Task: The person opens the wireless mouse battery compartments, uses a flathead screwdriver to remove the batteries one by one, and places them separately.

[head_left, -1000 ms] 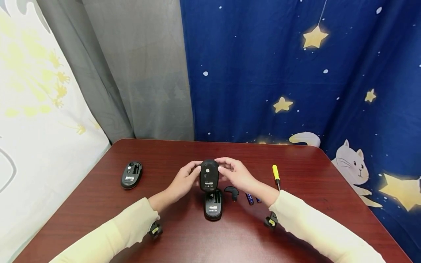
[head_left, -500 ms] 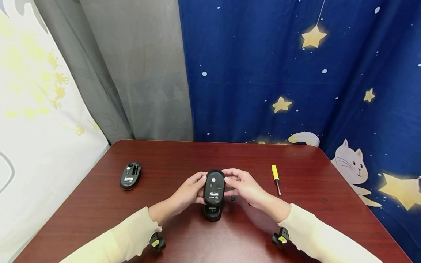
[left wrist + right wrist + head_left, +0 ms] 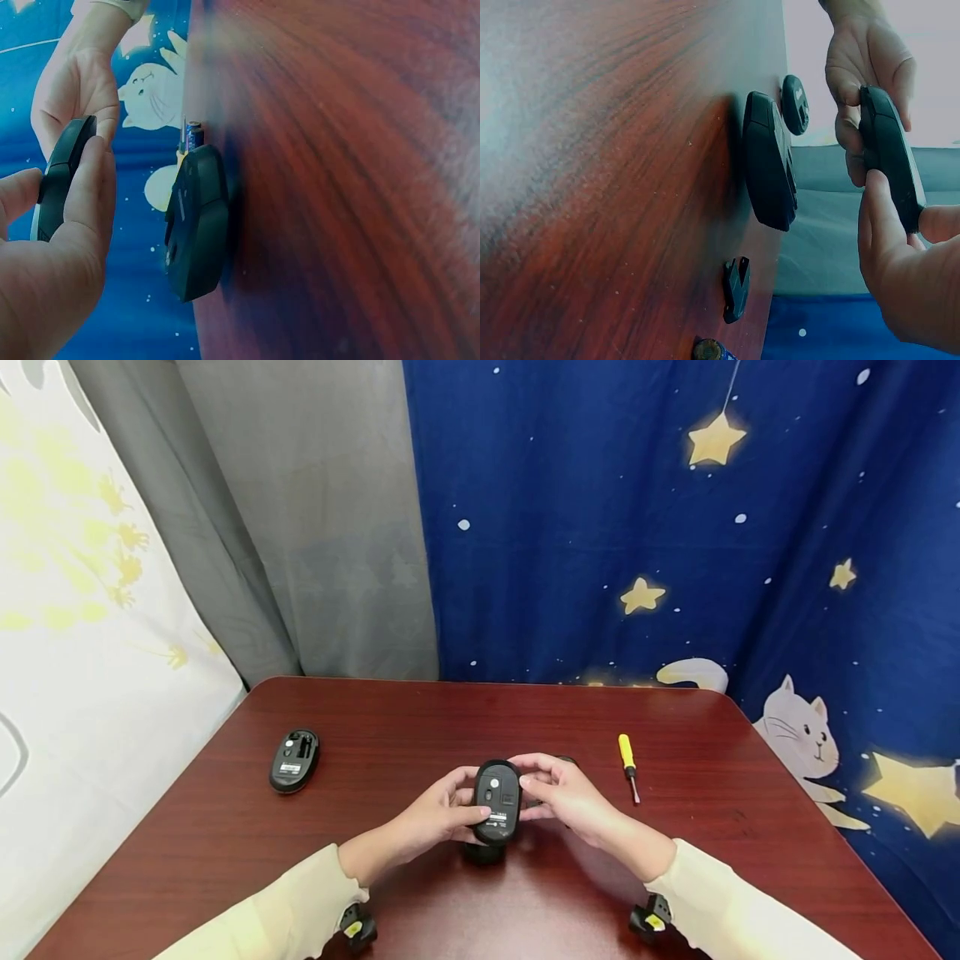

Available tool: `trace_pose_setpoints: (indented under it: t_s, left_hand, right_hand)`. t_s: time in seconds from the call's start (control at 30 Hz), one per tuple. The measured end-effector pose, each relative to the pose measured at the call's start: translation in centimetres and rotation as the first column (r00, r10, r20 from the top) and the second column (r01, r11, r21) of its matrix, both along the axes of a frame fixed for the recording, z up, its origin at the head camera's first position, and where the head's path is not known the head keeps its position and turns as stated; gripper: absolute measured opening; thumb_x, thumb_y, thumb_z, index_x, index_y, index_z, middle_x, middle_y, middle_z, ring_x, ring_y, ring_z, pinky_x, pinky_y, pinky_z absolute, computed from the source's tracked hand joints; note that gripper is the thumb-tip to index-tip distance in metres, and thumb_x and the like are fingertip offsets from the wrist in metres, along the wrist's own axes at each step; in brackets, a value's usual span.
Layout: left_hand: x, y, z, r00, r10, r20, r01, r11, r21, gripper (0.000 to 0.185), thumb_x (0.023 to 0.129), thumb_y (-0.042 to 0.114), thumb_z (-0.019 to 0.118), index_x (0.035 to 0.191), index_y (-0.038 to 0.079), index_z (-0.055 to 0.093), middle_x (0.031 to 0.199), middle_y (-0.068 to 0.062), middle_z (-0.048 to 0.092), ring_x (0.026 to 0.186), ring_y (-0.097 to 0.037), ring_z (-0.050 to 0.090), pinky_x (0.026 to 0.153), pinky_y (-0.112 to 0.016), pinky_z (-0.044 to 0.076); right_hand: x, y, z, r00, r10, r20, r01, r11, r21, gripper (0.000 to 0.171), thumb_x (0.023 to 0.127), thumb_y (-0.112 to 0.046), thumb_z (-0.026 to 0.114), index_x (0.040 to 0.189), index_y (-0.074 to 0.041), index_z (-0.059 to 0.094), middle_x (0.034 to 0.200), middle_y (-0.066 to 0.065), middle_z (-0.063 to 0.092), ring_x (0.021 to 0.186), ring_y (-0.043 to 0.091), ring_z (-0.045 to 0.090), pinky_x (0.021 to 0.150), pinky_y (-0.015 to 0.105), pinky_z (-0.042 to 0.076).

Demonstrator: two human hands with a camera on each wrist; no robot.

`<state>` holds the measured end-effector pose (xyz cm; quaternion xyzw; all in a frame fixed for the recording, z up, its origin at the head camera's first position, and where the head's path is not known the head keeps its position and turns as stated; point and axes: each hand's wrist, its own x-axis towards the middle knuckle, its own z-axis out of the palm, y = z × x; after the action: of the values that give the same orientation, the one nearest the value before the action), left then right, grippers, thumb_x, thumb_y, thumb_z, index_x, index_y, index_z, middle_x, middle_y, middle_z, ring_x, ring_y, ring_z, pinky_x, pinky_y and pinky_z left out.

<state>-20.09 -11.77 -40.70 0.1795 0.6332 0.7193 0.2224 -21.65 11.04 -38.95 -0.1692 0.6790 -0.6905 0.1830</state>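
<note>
Both hands hold one black mouse (image 3: 497, 800) belly-up just above the table. My left hand (image 3: 441, 810) grips its left side and my right hand (image 3: 564, 793) pinches its right side. In the wrist views the held mouse (image 3: 60, 180) (image 3: 891, 157) hangs clear of the wood. Directly under it a second black mouse (image 3: 483, 852) (image 3: 196, 221) (image 3: 769, 161) lies on the table, mostly hidden in the head view. A small black battery cover (image 3: 736, 289) and a blue battery (image 3: 193, 136) lie on the table beside that mouse.
A third mouse (image 3: 294, 760) lies belly-up at the table's left, its battery bay uncovered. A yellow-handled screwdriver (image 3: 628, 767) lies to the right of my hands. The dark red table (image 3: 750, 793) is backed by grey and blue curtains.
Both hands have drawn the held mouse toward me and lower, over the mouse on the table. The cover and batteries are now hidden behind my right hand in the head view.
</note>
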Motion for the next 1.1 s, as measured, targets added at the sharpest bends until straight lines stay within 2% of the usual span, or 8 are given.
trace_pose_setpoints:
  t_s: [0.37,0.53,0.67,0.83,0.9,0.97,1.1]
  left_hand:
    - [0.37,0.35,-0.39,1.0,-0.025,0.014,0.025,0.999,0.024,0.054,0.093,-0.001,0.058,0.139,-0.002,0.03,0.116,-0.025,0.06,0.097,-0.031,0.066,0.078,-0.048,0.056]
    - [0.5,0.45,-0.36,0.999,-0.036,0.033,0.035,0.999,0.04,0.054,0.093,-0.002,0.058,0.139,-0.003,0.03,0.117,-0.025,0.06,0.098,-0.031,0.066,0.079,-0.049,0.056]
    - [0.59,0.54,-0.27,0.999,-0.043,0.031,0.041,0.998,0.046,0.054,0.093,-0.001,0.058,0.139,-0.003,0.03,0.118,-0.026,0.06,0.098,-0.031,0.066,0.079,-0.049,0.056]
    - [0.68,0.51,-0.16,0.998,-0.048,0.032,0.046,0.998,0.048,0.054,0.094,-0.001,0.057,0.14,-0.004,0.029,0.119,-0.026,0.059,0.099,-0.032,0.066,0.079,-0.049,0.055]
    - [0.73,0.49,-0.15,0.998,-0.05,0.035,0.048,0.998,0.047,0.054,0.094,-0.001,0.057,0.14,-0.004,0.029,0.12,-0.026,0.059,0.099,-0.032,0.066,0.079,-0.049,0.055]
    - [0.75,0.47,-0.18,0.998,-0.05,0.038,0.048,0.998,0.047,0.055,0.094,-0.001,0.057,0.14,-0.004,0.029,0.12,-0.026,0.059,0.099,-0.032,0.066,0.079,-0.049,0.055]
    - [0.84,0.47,-0.31,0.998,-0.047,0.047,0.045,0.998,0.049,0.055,0.093,-0.001,0.058,0.14,-0.004,0.029,0.12,-0.026,0.059,0.099,-0.032,0.066,0.079,-0.049,0.055]
  right_hand:
    - [0.52,0.03,-0.05,0.999,-0.003,-0.055,0.006,0.999,0.045,0.034,0.1,-0.003,0.048,0.132,0.006,0.049,0.117,0.023,0.061,0.102,0.038,0.063,0.078,0.044,0.057]
    - [0.37,0.23,-0.08,0.992,0.017,-0.128,-0.005,0.996,0.093,0.034,0.1,-0.002,0.049,0.132,0.008,0.049,0.117,0.024,0.061,0.098,0.037,0.064,0.078,0.046,0.057]
    - [0.18,0.31,0.02,0.975,0.041,-0.217,-0.009,0.989,0.148,0.037,0.097,-0.005,0.057,0.132,0.005,0.051,0.113,0.021,0.062,0.096,0.03,0.066,0.077,0.044,0.057]
    - [0.15,0.39,0.25,0.933,0.098,-0.346,-0.005,0.966,0.26,0.047,0.091,-0.013,0.069,0.134,-0.004,0.053,0.11,0.012,0.066,0.097,0.024,0.066,0.079,0.032,0.056]
    - [0.18,0.42,0.29,0.923,0.115,-0.366,-0.006,0.958,0.287,0.05,0.09,-0.016,0.071,0.135,-0.006,0.053,0.112,0.01,0.066,0.098,0.025,0.067,0.081,0.029,0.055]
    - [0.26,0.4,0.4,0.924,0.122,-0.361,-0.01,0.955,0.297,0.052,0.088,-0.016,0.073,0.136,-0.007,0.053,0.114,0.011,0.065,0.099,0.027,0.066,0.081,0.028,0.055]
    - [0.4,0.29,0.46,0.922,0.122,-0.367,-0.003,0.951,0.309,0.054,0.087,-0.013,0.073,0.137,-0.003,0.053,0.117,0.013,0.065,0.102,0.026,0.066,0.082,0.028,0.055]
